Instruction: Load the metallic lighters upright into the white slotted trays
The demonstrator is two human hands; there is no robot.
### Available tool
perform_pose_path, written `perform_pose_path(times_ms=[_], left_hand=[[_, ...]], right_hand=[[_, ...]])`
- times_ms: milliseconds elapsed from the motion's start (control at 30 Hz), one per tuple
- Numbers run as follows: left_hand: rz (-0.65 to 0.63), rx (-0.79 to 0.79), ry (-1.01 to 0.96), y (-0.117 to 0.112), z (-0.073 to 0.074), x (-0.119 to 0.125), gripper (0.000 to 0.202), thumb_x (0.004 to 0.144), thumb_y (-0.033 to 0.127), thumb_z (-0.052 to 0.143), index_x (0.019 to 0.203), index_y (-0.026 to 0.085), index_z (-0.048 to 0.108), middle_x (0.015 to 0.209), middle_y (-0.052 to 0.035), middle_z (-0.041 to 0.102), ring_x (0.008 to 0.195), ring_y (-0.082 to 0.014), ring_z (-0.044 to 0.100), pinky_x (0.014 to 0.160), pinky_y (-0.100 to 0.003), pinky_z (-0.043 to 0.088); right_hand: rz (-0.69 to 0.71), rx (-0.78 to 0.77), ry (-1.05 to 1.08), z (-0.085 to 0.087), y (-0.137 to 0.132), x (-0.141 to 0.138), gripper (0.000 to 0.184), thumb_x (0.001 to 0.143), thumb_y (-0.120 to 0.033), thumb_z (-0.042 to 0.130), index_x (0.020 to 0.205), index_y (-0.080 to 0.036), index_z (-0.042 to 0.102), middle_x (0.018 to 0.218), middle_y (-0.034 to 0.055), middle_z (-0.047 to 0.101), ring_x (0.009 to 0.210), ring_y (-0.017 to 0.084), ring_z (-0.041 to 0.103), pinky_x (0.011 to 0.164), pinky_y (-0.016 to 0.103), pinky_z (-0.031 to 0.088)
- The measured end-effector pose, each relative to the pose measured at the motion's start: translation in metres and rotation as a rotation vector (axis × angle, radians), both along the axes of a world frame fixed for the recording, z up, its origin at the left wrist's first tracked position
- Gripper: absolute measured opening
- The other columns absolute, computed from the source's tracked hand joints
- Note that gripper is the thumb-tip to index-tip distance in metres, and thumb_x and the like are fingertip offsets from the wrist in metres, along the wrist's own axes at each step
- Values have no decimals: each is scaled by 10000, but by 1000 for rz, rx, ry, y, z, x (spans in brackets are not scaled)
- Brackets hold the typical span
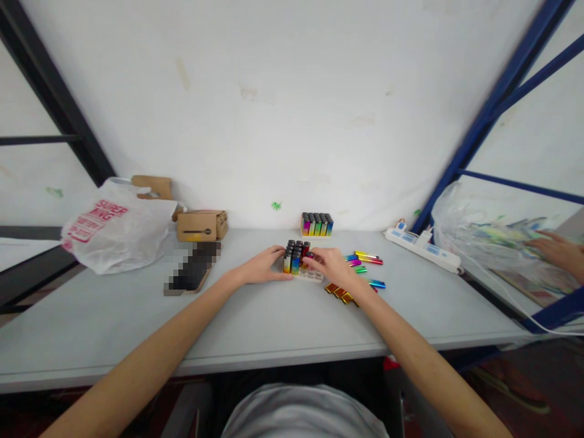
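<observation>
A small white tray (312,277) stands on the table in front of me, with several shiny, black-topped lighters (295,260) upright in its left and back parts. Open slots show at its front right. My left hand (266,266) is curved round the tray's left side, thumb at the front corner and fingers behind. My right hand (332,263) pinches a red lighter (309,256) over the tray's right part; the fingers partly hide it. Beside that hand lie loose coloured lighters (368,258) and a row of gold-and-brown ones (341,294), partly under the forearm.
Another filled tray of lighters (317,225) stands against the wall. To the left are a phone (196,267), a cardboard box (201,226) and a white plastic bag (123,225). A power strip (424,249) lies at right. Another person's hand (559,249) shows beyond the blue frame.
</observation>
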State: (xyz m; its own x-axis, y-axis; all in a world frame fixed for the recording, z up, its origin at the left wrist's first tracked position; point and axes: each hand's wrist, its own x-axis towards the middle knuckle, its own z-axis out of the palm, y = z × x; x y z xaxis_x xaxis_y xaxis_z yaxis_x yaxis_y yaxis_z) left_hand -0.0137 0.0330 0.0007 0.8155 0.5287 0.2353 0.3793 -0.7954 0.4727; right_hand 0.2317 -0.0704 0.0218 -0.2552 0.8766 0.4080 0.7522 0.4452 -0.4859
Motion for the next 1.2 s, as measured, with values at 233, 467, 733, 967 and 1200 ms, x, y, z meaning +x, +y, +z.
perform_pose_path(times_ms=[233,467,733,967,1200], left_hand=[[3,1,0,0,0,0,826,807,684,734,1430,170,564,1481,-163,558,1362,-355,536,1195,-455,395],[8,-10,1,4,-4,1,845,788,698,736,1421,161,571,1482,-172,559,1375,-367,526,1193,-468,400],[23,-7,5,6,-5,0,868,763,746,729,1402,176,589,1476,-163,564,1360,-375,536,1196,-473,402],[28,-5,24,3,-1,0,863,771,741,722,1393,157,594,1478,-169,561,1365,-389,530,1199,-480,403],[32,-2,42,2,0,0,874,780,744,712,1403,145,584,1493,-176,545,1376,-388,520,1207,-465,395]], right_hand=[[-107,40,-123,-1,2,0,299,1010,-479,605,888,-212,663,757,52,673,646,186,567,634,277,359],[-48,-10,-101,6,9,27,402,1013,-550,549,898,-204,721,762,45,713,658,180,595,659,281,413],[-157,-58,-119,12,4,136,265,920,-390,622,948,-203,807,969,100,798,825,255,712,793,362,537],[-25,-149,-146,-6,11,157,249,854,-406,688,950,-219,820,1059,126,781,1013,306,698,974,439,525],[-81,-172,192,-6,13,150,348,802,-490,771,967,-185,746,1040,106,752,980,276,682,945,449,533]])
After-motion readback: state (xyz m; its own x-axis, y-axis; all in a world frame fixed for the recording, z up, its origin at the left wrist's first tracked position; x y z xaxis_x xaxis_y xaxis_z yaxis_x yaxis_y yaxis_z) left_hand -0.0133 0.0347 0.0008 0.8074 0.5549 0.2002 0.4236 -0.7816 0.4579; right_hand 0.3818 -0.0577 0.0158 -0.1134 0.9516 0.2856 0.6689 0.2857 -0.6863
